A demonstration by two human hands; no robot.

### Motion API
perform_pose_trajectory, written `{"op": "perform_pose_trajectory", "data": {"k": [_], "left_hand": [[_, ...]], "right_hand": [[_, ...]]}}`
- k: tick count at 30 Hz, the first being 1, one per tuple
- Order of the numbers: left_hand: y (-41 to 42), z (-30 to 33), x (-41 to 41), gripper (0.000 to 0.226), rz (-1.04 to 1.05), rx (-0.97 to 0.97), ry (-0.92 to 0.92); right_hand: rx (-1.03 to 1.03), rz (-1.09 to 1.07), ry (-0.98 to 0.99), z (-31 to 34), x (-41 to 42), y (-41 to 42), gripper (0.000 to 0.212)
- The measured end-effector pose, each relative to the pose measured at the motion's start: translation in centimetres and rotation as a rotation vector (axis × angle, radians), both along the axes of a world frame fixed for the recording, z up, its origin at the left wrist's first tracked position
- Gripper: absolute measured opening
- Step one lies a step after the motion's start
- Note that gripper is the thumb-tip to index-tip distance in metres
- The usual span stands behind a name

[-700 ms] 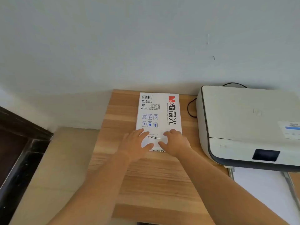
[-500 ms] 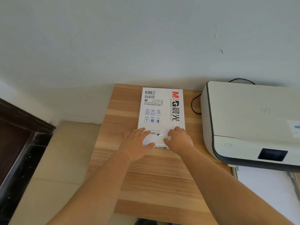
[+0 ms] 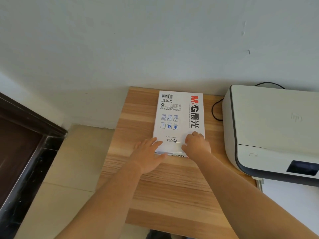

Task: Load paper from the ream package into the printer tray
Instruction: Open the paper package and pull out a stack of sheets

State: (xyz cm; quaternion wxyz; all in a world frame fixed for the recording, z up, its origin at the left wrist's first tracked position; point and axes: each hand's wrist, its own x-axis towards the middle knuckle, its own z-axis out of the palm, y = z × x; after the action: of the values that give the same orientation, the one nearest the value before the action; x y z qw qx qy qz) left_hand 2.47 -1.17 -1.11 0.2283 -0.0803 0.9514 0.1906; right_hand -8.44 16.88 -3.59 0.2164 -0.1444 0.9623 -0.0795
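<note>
M&G ream pkg pinned flat on wood desk | near edge pressed by L hand, fingers spread | R hand curled on near-R corner, grip unclear | printer just beside, R

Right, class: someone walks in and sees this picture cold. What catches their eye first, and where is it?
The white ream package with its red logo lies flat on the wooden table, near the wall. The left hand and right hand rest on its near end. A big white printer fills the table's right side, its tray jutting toward the viewer.
</note>
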Motion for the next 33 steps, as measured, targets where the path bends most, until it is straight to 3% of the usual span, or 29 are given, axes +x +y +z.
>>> {"op": "perform_pose_trajectory", "data": {"k": [10,19,26,29,33], "left_hand": [[0.1,0.0,1.1,0.066,0.002,-0.023,-0.005],[0.1,0.3,1.3,0.063,0.001,-0.034,0.043],[1.2,0.5,1.4,0.063,-0.012,-0.018,0.064],[1.5,0.2,1.6,0.063,-0.013,-0.028,0.08],[1.7,-0.1,2.0,0.063,-0.016,-0.049,0.087]], "right_hand": [[0.038,-0.064,-0.068,-0.3,-0.3,-0.9,0.025],[-0.19,0.062,-0.038,0.1,1.9,0.7,0.016],[-0.158,0.234,0.171,-0.8,5.3,1.9,0.019],[-0.211,0.249,0.275,-1.2,6.2,2.1,0.008],[-0.174,0.304,0.289,-1.6,7.9,2.0,0.012]]}}
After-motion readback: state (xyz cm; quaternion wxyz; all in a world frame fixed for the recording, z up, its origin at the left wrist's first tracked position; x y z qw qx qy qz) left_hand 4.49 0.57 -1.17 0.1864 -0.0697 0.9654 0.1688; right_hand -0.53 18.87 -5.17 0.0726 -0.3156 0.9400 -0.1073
